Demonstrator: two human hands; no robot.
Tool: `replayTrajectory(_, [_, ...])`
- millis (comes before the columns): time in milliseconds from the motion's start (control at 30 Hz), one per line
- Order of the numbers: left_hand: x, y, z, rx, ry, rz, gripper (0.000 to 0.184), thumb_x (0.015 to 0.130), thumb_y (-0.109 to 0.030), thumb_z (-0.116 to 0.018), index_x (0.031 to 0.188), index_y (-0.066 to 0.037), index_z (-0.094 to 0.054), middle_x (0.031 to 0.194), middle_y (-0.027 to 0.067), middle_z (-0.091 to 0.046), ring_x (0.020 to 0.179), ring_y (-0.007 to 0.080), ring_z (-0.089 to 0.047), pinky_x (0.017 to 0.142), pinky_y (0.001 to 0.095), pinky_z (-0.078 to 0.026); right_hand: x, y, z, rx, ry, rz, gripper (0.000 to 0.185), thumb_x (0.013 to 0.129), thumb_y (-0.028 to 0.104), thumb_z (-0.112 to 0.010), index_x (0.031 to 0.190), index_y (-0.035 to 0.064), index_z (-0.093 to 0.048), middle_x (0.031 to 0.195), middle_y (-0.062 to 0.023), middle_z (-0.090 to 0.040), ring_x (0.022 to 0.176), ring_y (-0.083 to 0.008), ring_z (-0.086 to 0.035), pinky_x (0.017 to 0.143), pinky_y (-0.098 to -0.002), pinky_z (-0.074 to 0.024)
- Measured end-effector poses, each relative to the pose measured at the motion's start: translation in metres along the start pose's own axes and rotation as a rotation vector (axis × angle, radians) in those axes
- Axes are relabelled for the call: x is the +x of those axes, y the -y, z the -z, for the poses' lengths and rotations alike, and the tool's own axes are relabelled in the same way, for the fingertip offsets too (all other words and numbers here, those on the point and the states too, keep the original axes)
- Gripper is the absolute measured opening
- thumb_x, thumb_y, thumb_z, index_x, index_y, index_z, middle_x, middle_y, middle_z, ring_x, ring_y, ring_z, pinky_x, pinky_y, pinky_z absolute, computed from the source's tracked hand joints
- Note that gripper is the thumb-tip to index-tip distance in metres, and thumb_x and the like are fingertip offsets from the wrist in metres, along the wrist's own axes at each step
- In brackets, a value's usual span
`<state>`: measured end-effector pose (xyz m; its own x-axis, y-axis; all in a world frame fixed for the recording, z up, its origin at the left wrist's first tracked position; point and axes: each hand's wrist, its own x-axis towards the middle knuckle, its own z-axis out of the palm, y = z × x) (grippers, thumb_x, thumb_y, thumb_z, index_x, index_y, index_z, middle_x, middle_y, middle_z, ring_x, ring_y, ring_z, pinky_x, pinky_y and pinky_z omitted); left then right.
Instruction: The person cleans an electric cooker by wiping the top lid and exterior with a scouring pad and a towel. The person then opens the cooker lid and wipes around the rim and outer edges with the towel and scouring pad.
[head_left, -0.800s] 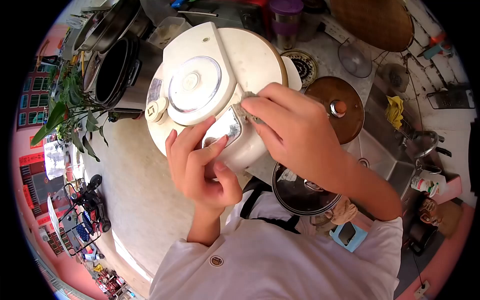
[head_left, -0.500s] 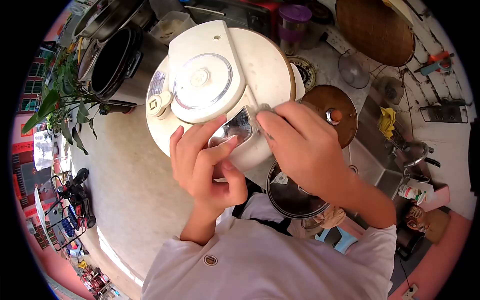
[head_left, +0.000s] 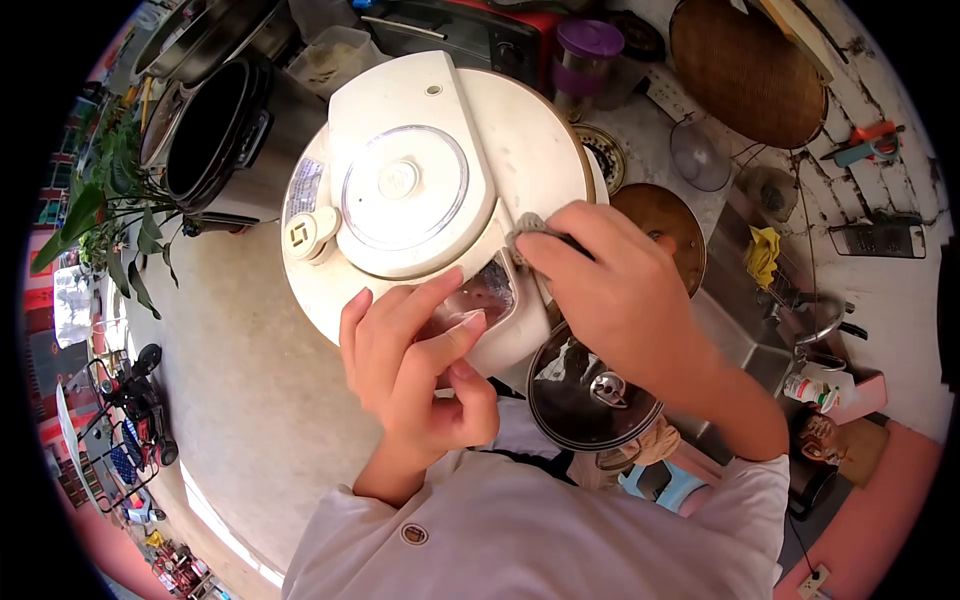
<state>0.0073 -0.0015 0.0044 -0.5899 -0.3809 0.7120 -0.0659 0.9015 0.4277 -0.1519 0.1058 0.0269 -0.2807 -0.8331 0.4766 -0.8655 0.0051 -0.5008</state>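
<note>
A white rice cooker [head_left: 540, 150] with a round steam-vent cover on its lid stands in front of me. My right hand [head_left: 620, 275] pinches a small grey cloth [head_left: 527, 230] and presses it on the lid beside the dark display panel [head_left: 490, 290]. My left hand [head_left: 415, 360] rests at the cooker's front edge, by the panel's left side. Its fingers are spread and slightly curled, with nothing seen in them. They cover part of the panel.
A glass pot lid [head_left: 590, 390] and a brown lid [head_left: 675, 240] lie to the right, near a steel sink [head_left: 745, 320]. A tall dark pot [head_left: 220, 130] stands at left. Behind are a purple-lidded cup [head_left: 588, 50] and a woven tray [head_left: 750, 65].
The view has shifted slightly, so the cooker sits a little lower in it. My right hand keeps the cloth at the panel's right side; my left hand stays at the front edge.
</note>
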Motion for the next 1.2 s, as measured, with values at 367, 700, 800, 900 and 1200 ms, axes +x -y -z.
replayTrajectory(367, [-0.020, 0.014, 0.002, -0.247, -0.222, -0.174, 0.011, 0.072, -0.018, -0.059, 0.073, -0.016, -0.070, 0.087, 0.0001, -0.072, 0.080, 0.0177, -0.067, 0.087, 0.0346, -0.051, 0.048, -0.016, 0.012, -0.008, 0.261, 0.212, 0.030, 0.067, -0.007, -0.067, 0.096, 0.0017, -0.067, 0.092, -0.0116, -0.060, 0.080, -0.0297, -0.060, 0.071, -0.0365, -0.0503])
replayTrajectory(700, [-0.019, 0.022, 0.001, -0.390, -0.263, -0.251, 0.020, 0.065, 0.003, -0.066, 0.073, -0.016, -0.067, 0.083, -0.0009, -0.071, 0.076, 0.0134, -0.066, 0.075, 0.0272, -0.053, 0.014, -0.009, 0.043, -0.162, 0.262, -0.245, 0.034, 0.068, -0.008, -0.068, 0.100, 0.0041, -0.067, 0.095, -0.0115, -0.060, 0.083, -0.0290, -0.061, 0.069, -0.0352, -0.0506])
replayTrajectory(800, [-0.019, 0.025, 0.003, -0.442, -0.257, -0.310, 0.019, 0.064, 0.002, -0.067, 0.070, -0.016, -0.066, 0.082, -0.0016, -0.071, 0.074, 0.0130, -0.066, 0.075, 0.0264, -0.052, 0.012, -0.003, 0.039, -0.200, 0.231, -0.237, 0.033, 0.070, -0.007, -0.069, 0.101, 0.0040, -0.066, 0.095, -0.0117, -0.060, 0.082, -0.0291, -0.061, 0.069, -0.0354, -0.0508])
replayTrajectory(900, [-0.018, 0.025, 0.003, -0.503, -0.230, -0.319, 0.016, 0.063, -0.001, -0.069, 0.070, -0.016, -0.065, 0.081, -0.0020, -0.071, 0.072, 0.0126, -0.065, 0.074, 0.0260, -0.050, 0.024, -0.014, 0.033, -0.289, 0.279, -0.090, 0.029, 0.071, -0.005, -0.069, 0.099, 0.0034, -0.065, 0.095, -0.0106, -0.060, 0.084, -0.0304, -0.060, 0.071, -0.0369, -0.0508])
replayTrajectory(1200, [-0.022, 0.021, -0.001, -0.513, -0.285, -0.211, 0.010, 0.066, -0.009, -0.072, 0.067, -0.016, -0.065, 0.076, -0.0031, -0.068, 0.071, 0.0131, -0.065, 0.076, 0.0273, -0.049, 0.044, -0.035, 0.017, -0.114, 0.219, -0.086, 0.030, 0.076, 0.001, -0.070, 0.106, 0.0016, -0.067, 0.106, -0.0118, -0.060, 0.097, -0.0302, -0.059, 0.084, -0.0352, -0.0479])
